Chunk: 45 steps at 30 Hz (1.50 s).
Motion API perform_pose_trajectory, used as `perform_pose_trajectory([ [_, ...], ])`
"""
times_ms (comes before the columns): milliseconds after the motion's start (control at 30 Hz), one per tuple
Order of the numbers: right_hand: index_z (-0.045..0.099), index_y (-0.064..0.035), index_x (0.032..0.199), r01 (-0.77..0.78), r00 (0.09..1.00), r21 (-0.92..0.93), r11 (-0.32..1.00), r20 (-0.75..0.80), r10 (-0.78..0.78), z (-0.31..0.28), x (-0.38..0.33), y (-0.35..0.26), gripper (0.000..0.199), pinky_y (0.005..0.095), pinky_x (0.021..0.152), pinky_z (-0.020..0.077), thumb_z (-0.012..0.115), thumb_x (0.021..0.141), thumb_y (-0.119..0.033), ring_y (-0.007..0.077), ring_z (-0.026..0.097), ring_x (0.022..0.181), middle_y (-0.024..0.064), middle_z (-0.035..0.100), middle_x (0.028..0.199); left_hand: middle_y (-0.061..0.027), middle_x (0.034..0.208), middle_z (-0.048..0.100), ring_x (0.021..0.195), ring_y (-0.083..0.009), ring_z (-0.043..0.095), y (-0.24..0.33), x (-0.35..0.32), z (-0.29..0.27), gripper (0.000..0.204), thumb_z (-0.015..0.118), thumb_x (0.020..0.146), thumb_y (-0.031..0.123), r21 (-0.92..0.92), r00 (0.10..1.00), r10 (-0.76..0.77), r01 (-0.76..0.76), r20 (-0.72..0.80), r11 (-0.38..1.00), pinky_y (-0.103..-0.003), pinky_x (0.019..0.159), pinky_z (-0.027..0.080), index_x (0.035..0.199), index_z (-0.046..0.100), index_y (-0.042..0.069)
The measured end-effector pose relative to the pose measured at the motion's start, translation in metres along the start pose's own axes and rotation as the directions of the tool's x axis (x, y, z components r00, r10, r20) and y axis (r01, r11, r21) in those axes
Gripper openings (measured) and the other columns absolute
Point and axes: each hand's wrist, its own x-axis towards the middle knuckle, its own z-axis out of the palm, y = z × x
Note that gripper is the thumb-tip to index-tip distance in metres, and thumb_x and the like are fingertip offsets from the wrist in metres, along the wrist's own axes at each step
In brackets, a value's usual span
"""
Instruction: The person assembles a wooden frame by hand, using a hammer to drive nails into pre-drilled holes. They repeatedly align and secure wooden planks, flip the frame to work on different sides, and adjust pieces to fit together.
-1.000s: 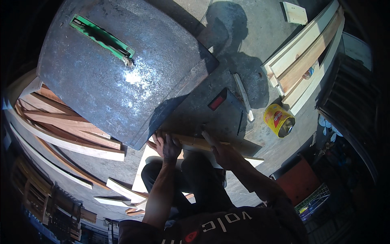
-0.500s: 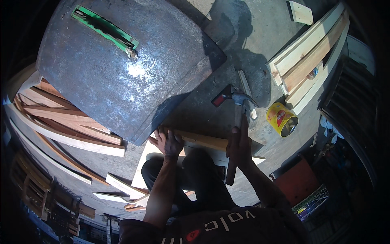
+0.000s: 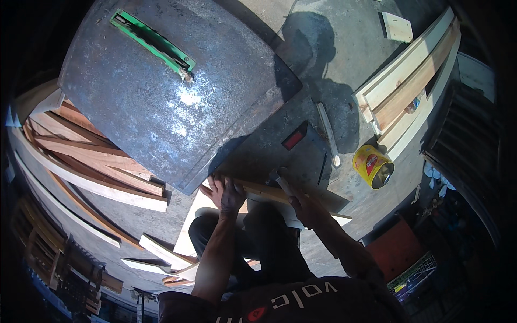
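Observation:
My right hand (image 3: 308, 209) is wrapped round the handle of a claw hammer (image 3: 284, 183), its head low over the floor just beyond a wooden board (image 3: 266, 191). That board runs across in front of my knees. My left hand (image 3: 229, 195) grips the board's left end, fingers bent, close to the near corner of a worn dark metal surface (image 3: 177, 102). Shadow hides part of the hammer head and the fingertips of my left hand.
A green-framed tool (image 3: 153, 43) lies on the metal surface. To the right stand a yellow tin (image 3: 371, 166) and stacked pale planks (image 3: 409, 91). A red-and-black block (image 3: 294, 139), a thin wood strip (image 3: 327, 132) and a dark rod (image 3: 322, 168) lie on the floor. Reddish planks (image 3: 91, 153) are at left.
My right hand has swung the hammer down and left, from above the red-and-black block toward the board. My left hand stays at the board's end. The view has shifted slightly.

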Motion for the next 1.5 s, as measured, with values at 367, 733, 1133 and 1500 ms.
perform_pose_trajectory([
  [367,0.034,-0.0132,0.160,-0.067,0.994,0.146,0.987,-0.078,0.079,0.014,0.008,0.009,0.055,0.0339,0.043,0.0461,0.042,0.111,-0.037,0.0167,0.057,0.048,0.0102,0.057,0.066,-0.0215,0.131,0.051,0.146,-0.0479,0.037,-0.007,0.004,0.001,0.034,0.064,0.080,0.018,0.026,1.000,-0.004,0.003,0.018,1.000,-0.078,0.116,0.016,0.110,0.060,0.003],
  [733,0.034,-0.0170,0.159,-0.178,0.972,0.478,0.860,-0.048,0.228,0.011,0.000,0.006,0.053,0.0306,0.041,0.0469,0.045,0.111,-0.038,0.0101,0.050,0.045,0.0036,0.051,0.068,-0.0219,0.134,0.052,0.148,-0.0463,0.035,-0.015,-0.003,-0.004,0.032,0.064,0.080,0.020,-0.018,0.981,-0.120,0.124,0.150,0.992,-0.077,0.119,0.011,0.107,0.062,0.004],
  [1133,0.040,-0.0147,0.150,0.206,0.857,0.772,0.602,-0.439,0.271,0.000,-0.011,0.007,0.046,0.0296,0.040,0.0444,0.042,0.111,-0.039,0.0112,0.048,0.044,0.0040,0.050,0.070,-0.0225,0.133,0.054,0.147,-0.0482,0.036,-0.005,-0.001,-0.016,0.028,0.065,0.080,0.021,-0.009,0.994,-0.068,0.070,0.086,0.998,-0.077,0.119,0.011,0.102,0.064,0.005],
  [1500,0.041,-0.0125,0.151,-0.120,0.953,0.539,0.833,-0.174,0.250,-0.005,0.011,0.013,0.049,0.0374,0.041,0.0456,0.047,0.110,-0.038,0.0173,0.050,0.044,0.0063,0.051,0.069,-0.0197,0.127,0.053,0.144,-0.0478,0.038,-0.006,0.021,-0.014,0.029,0.065,0.079,0.020,-0.011,0.999,-0.046,0.046,0.026,0.999,-0.077,0.117,0.013,0.104,0.061,0.006],
])
